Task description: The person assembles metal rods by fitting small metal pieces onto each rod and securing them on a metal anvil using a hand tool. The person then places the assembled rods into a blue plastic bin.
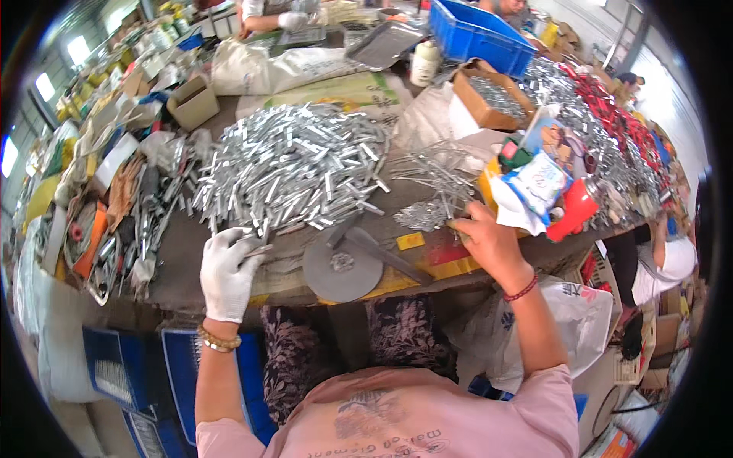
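My left hand (227, 276), in a white knit glove, is at the near left edge of a big heap of short silvery metal tubes (294, 164). Its thumb and fingers pinch a metal tube (259, 249). My bare right hand (492, 243) is beside a small pile of tiny metal parts (422, 216), fingers closed together; what they hold is too small to make out. Behind that pile lie long thin metal rods (437, 174). Between my hands sits a round grey metal disc (343, 269) with a hub, and a hammer-like dark bar (388, 256) lies against it.
A yellow tag (410, 241) lies near the disc. At right are a red bottle-like container (574, 208), a white-and-blue packet (539, 183) and a cardboard box of metal parts (492, 95). Tools (145, 221) clutter the left. A blue crate (481, 38) and other people are beyond.
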A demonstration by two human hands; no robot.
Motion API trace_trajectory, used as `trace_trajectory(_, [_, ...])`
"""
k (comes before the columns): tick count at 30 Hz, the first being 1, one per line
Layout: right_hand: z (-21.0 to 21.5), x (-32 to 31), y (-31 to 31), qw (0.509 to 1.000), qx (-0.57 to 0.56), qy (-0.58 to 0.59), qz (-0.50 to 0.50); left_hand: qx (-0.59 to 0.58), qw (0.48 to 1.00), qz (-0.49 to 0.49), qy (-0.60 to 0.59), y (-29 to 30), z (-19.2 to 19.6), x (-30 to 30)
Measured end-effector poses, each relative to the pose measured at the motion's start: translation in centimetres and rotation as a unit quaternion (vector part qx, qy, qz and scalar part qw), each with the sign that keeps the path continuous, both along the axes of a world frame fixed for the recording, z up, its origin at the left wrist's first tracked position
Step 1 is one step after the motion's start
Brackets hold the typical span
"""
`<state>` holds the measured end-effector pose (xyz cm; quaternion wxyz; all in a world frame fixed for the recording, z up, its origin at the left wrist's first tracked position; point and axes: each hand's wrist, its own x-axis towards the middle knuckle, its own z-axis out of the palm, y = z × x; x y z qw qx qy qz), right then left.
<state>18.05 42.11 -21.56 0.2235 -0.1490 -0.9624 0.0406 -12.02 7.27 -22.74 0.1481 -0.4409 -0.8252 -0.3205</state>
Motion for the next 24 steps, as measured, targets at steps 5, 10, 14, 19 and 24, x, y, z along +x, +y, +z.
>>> trace_trajectory(5, [0.7, -1.0, -0.6, 0.996, 0.000, -0.077, 0.051, 0.017, 0.990, -0.088, -0.112, 1.4, 0.8, 3.9])
trace_trajectory(10, [1.3, -2.1, -3.2, 0.998, -0.033, -0.025, 0.044, 0.019, 0.980, -0.120, -0.157, 2.4, -1.2, 6.6])
trace_trajectory(14, [1.8, -4.2, -8.2, 0.989, -0.114, 0.068, 0.070, 0.015, 0.989, -0.113, -0.098, 2.6, -0.8, 7.0])
trace_trajectory(19, [1.4, -6.4, -12.3, 0.977, -0.140, 0.065, 0.150, -0.006, 0.991, -0.092, -0.092, 1.5, 1.2, 7.3])
trace_trajectory(24, [0.9, -7.5, -13.1, 0.976, -0.120, 0.009, 0.180, -0.113, 0.984, -0.138, 0.006, 2.6, 2.5, 6.9])
